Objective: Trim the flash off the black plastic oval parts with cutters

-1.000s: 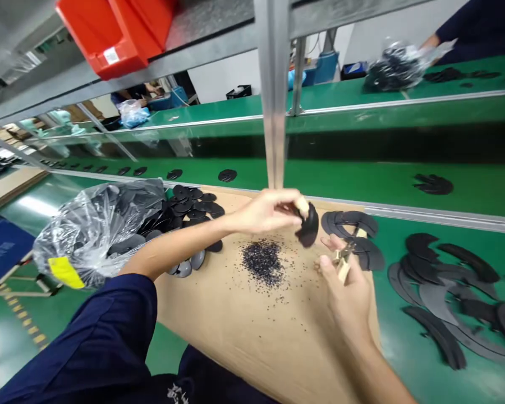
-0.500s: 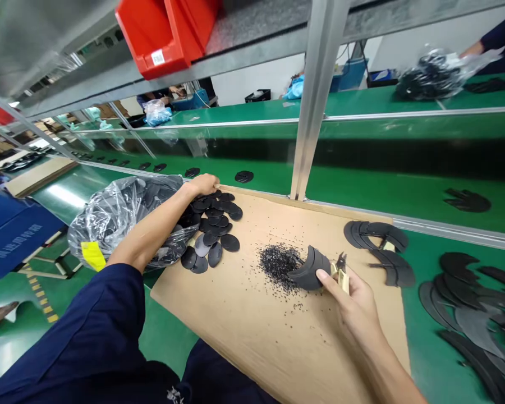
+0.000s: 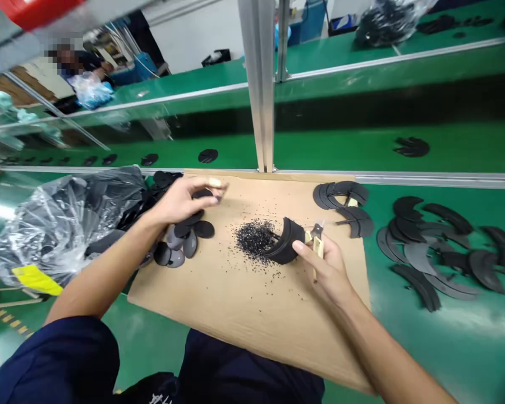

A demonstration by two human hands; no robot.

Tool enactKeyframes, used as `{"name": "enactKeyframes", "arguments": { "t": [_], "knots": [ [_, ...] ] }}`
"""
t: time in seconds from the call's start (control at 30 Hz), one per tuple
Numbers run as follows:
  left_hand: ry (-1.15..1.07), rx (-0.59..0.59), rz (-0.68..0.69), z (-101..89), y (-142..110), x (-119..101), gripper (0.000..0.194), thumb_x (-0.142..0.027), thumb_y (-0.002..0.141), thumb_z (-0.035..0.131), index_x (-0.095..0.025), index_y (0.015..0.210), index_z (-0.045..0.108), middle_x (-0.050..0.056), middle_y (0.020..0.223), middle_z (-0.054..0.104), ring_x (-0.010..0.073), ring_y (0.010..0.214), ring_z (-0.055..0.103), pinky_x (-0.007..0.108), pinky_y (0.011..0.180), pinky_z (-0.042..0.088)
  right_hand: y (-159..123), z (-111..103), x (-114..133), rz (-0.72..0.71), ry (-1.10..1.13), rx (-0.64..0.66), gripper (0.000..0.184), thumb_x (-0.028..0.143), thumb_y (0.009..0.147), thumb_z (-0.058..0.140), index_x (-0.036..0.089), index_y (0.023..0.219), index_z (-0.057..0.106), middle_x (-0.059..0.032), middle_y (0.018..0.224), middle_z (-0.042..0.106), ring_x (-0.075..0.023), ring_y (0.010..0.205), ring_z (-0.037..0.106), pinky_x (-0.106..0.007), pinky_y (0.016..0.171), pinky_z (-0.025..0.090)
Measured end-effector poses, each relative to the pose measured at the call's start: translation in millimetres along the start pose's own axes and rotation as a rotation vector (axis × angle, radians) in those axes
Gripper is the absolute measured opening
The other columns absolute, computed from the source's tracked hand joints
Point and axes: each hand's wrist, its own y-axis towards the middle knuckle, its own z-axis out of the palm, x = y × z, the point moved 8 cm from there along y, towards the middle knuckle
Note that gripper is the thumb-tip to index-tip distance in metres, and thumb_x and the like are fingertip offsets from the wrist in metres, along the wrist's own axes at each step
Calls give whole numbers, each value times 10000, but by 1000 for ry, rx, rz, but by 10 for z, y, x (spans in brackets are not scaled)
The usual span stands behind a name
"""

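My right hand [image 3: 326,269] is closed on a curved stack of black crescent pieces [image 3: 286,242] and small cutters with pale handles [image 3: 317,242], beside a heap of black crumbs [image 3: 255,238] on the cardboard sheet [image 3: 244,303]. My left hand [image 3: 185,199] hovers over the pile of black oval discs [image 3: 185,235], fingers curled on one black disc [image 3: 202,193]. The discs spill from a clear plastic bag [image 3: 63,219] at the left.
Trimmed black crescents lie at the cardboard's far right corner [image 3: 345,205] and on the green bench to the right [image 3: 437,252]. A metal post [image 3: 261,84] rises behind the cardboard. Black parts ride the green conveyor [image 3: 412,147]. Another person works at the far left.
My left hand has lifted from the far side of the disc pile with one disc in its fingers. My right hand has kept the crescent stack and cutters by the crumbs.
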Motion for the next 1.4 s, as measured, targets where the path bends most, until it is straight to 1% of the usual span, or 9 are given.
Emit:
{"name": "enactKeyframes", "arguments": {
  "t": [0.13, 0.2, 0.27, 0.43, 0.57, 0.8, 1.03, 1.2, 1.4],
  "knots": [
    [-456, 88, 172, 1009, -292, -629, 236, -251, 916, 607, -177, 1120, 702, 93, 1112, 723, 185, 1012, 700, 347, 933, 584, -46, 83, -54, 58, 118, 57, 446, 545, 676, 824, 231, 811, 538, 50, 713, 487, -128, 639, 459, -283, 642, 445],
    [-487, 87, 226, 1311, -361, -815, 304, -204, 913, 595, -186, 1208, 661, 107, 1177, 686, 205, 1080, 669, 370, 948, 574, -49, 84, -66, 60, 130, 48, 458, 554, 666, 833, 228, 840, 563, 45, 722, 500, -126, 637, 461, -276, 627, 440],
    [-464, 32, 273, 1416, -375, -884, 360, -193, 893, 621, -185, 1253, 624, 122, 1239, 650, 237, 1165, 627, 415, 1007, 541, -48, 78, -46, 34, 116, 42, 454, 551, 669, 836, 224, 832, 566, 49, 705, 478, -114, 613, 428, -261, 594, 412],
    [-543, -152, 110, 1211, -289, -538, 165, -235, 945, 605, -180, 1100, 618, 60, 1011, 714, 163, 927, 697, 317, 848, 598, -55, 25, 139, -95, -64, 13, 416, 536, 754, 785, 223, 751, 511, 62, 646, 378, -105, 574, 348, -250, 539, 338],
    [-616, -273, 10, 924, -302, -294, 207, -273, 890, 696, -169, 1036, 593, 25, 904, 697, 130, 785, 702, 241, 686, 626, -61, -100, 320, -245, -297, -130, 382, 451, 832, 732, 226, 698, 454, 49, 661, 379, -115, 607, 358, -258, 588, 376],
    [-563, -15, -33, 1190, -367, -372, 408, -239, 913, 647, -190, 1307, 557, 73, 1030, 717, 141, 783, 696, 205, 581, 590, -27, -11, 120, -168, -337, -73, 284, 437, 854, 700, 217, 776, 537, 36, 683, 453, -124, 626, 414, -242, 566, 390],
    [-227, -142, 168, 1070, -401, -483, 445, -226, 935, 630, -193, 1374, 565, 26, 884, 625, 102, 680, 528, 242, 625, 528, -26, 41, 79, -139, -315, -48, 210, 343, 838, 706, 216, 776, 550, 65, 630, 402, -99, 553, 350, -225, 522, 348],
    [-234, -128, 252, 1069, -387, -595, 430, -180, 940, 609, -233, 1366, 579, 74, 1122, 634, 101, 736, 516, 226, 616, 510, -62, 101, 53, -105, -318, -6, 193, 339, 835, 702, 216, 786, 562, 63, 635, 423, -100, 556, 364, -230, 531, 357],
    [-267, -162, 209, 1127, -406, -560, 406, -201, 940, 622, -253, 1342, 603, 78, 1129, 614, 128, 827, 542, 216, 610, 495, -87, 77, 9, -87, -319, -48, 184, 341, 819, 715, 211, 805, 587, 52, 654, 467, -104, 577, 396, -244, 566, 399]
  ]
}}
